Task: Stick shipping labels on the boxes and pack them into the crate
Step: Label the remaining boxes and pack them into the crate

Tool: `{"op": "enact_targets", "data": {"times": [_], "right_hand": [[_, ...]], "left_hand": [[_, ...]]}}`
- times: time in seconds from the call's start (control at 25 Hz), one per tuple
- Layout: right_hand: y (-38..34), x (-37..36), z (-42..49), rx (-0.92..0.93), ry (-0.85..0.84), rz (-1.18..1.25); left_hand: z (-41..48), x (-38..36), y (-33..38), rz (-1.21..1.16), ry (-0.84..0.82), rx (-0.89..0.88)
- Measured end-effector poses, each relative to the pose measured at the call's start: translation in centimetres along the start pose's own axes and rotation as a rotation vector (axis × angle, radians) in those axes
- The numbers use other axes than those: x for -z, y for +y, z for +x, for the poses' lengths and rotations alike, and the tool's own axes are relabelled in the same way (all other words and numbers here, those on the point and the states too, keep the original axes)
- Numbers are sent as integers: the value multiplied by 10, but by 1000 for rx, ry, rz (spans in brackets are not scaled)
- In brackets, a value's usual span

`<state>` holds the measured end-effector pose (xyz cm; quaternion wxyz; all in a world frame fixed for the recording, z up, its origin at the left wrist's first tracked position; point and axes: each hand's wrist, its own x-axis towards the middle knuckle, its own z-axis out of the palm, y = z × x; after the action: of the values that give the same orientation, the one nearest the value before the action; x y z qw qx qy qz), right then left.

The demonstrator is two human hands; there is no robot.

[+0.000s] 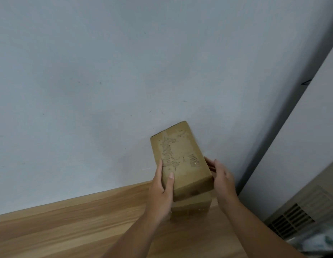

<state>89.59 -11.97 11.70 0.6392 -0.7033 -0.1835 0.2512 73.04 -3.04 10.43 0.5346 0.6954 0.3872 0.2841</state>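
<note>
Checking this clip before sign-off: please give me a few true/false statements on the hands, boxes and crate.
1. The left hand and right hand both hold the upper box. True.
2. A second box sits under it on the table. True.
3. The upper box lies inside the crate. False: the crate stands apart, at the right.
4. The table is bare metal. False: it is wood-grained.
</note>
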Motion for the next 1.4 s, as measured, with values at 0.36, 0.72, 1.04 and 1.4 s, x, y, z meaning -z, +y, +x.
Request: {"op": "enact_targets", "data": {"times": [0.36, 0.72, 1.04, 1.4], "right_hand": [[-46, -14, -29, -267, -236, -59], [-26, -66, -72, 281, -247, -178], [-35, -61, -62, -130, -278, -340], [-15, -78, -72, 22, -338, -95]], "left_hand": [[-23, 40, -1, -100, 28, 94], [-28, 64, 17, -462, 143, 359], [-35, 83, -8, -486, 219, 340], [-44, 120, -17, -162, 289, 80]]}}
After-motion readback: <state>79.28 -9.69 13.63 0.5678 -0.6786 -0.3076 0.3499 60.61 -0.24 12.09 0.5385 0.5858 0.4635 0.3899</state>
